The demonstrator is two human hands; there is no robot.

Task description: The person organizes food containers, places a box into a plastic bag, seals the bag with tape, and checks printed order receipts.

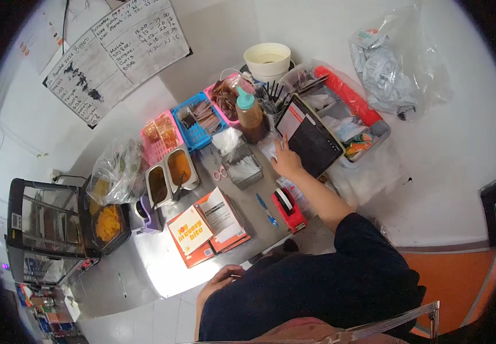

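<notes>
My right hand (288, 160) is stretched forward, its index finger extended at the left edge of a dark-framed tablet (314, 139). Whether the fingertip touches the screen cannot be told. The tablet leans tilted against a plastic bin. My left hand (226, 277) hangs by the table's near edge, partly hidden by my dark shirt, with its fingers bent. Printed orange and white cartons (226, 223) lie on the steel table in front of me. A blue pen (267, 210) and a red tape dispenser (290, 209) lie between the cartons and my right forearm.
Steel pans of sauce (180, 167), pink and blue baskets (196, 120), a squeeze bottle (248, 114) and a clear container (243, 167) stand behind. A purple tape dispenser (148, 215), yellow food in a black tray (109, 223) and a glass display case (50, 219) are at left. Scissors (220, 173) lie mid-table.
</notes>
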